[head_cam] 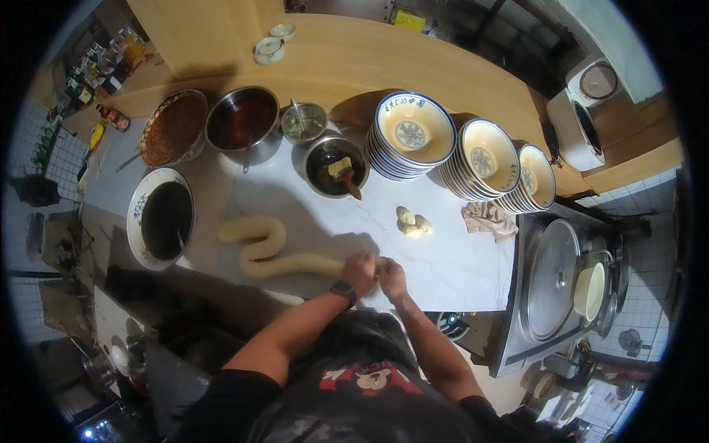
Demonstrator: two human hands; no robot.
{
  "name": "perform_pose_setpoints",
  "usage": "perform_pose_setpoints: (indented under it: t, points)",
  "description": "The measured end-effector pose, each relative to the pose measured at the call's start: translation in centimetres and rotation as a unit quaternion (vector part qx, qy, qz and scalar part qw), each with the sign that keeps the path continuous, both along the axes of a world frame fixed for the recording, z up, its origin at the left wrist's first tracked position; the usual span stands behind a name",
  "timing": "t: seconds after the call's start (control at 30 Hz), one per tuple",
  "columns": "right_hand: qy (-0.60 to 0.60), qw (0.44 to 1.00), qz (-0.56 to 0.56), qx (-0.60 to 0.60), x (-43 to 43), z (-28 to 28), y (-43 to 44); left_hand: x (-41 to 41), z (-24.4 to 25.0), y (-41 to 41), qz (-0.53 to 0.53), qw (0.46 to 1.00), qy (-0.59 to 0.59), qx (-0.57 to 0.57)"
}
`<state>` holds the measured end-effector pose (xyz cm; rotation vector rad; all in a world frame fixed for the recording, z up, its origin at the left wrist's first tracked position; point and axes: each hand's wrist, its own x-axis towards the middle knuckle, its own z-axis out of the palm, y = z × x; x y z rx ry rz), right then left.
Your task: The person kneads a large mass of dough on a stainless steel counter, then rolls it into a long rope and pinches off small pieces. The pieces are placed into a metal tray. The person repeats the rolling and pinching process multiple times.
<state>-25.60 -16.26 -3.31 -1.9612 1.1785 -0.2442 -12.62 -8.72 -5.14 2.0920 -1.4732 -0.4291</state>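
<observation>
A long rope of pale dough point(299, 266) lies in an S-shaped curve on the marble-look worktop point(454, 277). My left hand point(361, 272), with a dark watch at the wrist, grips the rope near its right end. Right beside it, my right hand point(392, 278) has its fingers closed on the dough's end. Several small torn lumps of dough point(414, 223) lie beyond my hands, up and to the right. A brush point(344, 176) with a reddish-brown handle rests in a metal bowl of dark liquid point(318, 191) behind the rope.
Stacked blue-rimmed bowls point(416, 133) stand along the back, beside a crumpled cloth point(490, 220). Further left are a steel pot of dark red liquid point(243, 119), a basin of reddish-brown seasoning point(174, 127) and a bowl of dark liquid point(166, 221). A large metal lid point(554, 279) covers the stove at right.
</observation>
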Motion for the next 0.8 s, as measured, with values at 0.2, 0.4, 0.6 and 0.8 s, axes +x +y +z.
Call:
perform_pose_setpoints:
  t: [0.2,0.4,0.6,0.8]
  points:
    - [-0.030,0.990,-0.106,0.091,-0.6,-0.8,-2.2,-0.6,2.8,-1.9,-0.039,0.993,0.084,0.073]
    - [0.015,0.990,-0.133,0.042,2.7,2.9,-5.2,0.3,5.6,-4.9,-0.047,0.988,0.021,0.146]
    - [0.004,1.000,-0.020,-0.020,0.9,2.7,-3.6,-0.3,3.4,-5.9,-0.016,0.983,0.005,0.185]
    - [-0.129,0.979,-0.099,0.126,0.9,1.6,-6.9,-0.1,1.9,-3.5,-0.135,0.957,-0.064,0.248]
